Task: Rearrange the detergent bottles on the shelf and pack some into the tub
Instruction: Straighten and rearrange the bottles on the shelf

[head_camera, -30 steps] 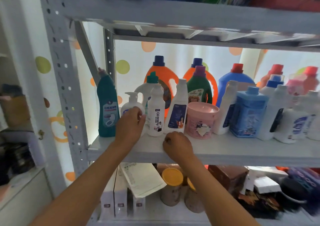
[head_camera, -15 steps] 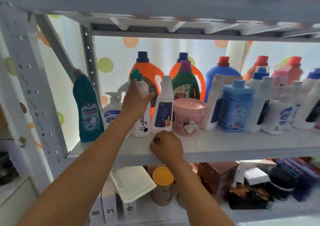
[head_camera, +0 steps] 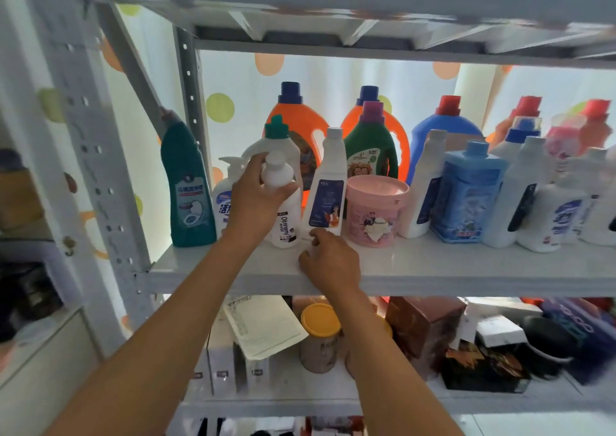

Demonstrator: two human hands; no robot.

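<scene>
Shelf (head_camera: pixel 433 269): left hand (head_camera: pixel 256 198) grips white bottle (head_camera: pixel 283 202) neck; right hand (head_camera: pixel 330 262) curled, empty, just below-right.

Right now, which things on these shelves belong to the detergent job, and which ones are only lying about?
Belong to the job:
- white Oil enemy bottle, gripped near the cap by the left hand
- tall white bottle, right hand at its base
- pink tub
- teal toilet cleaner bottle

Lying about, shelf below:
- yellow-lidded jar
- brown box
- paper sheet
</scene>
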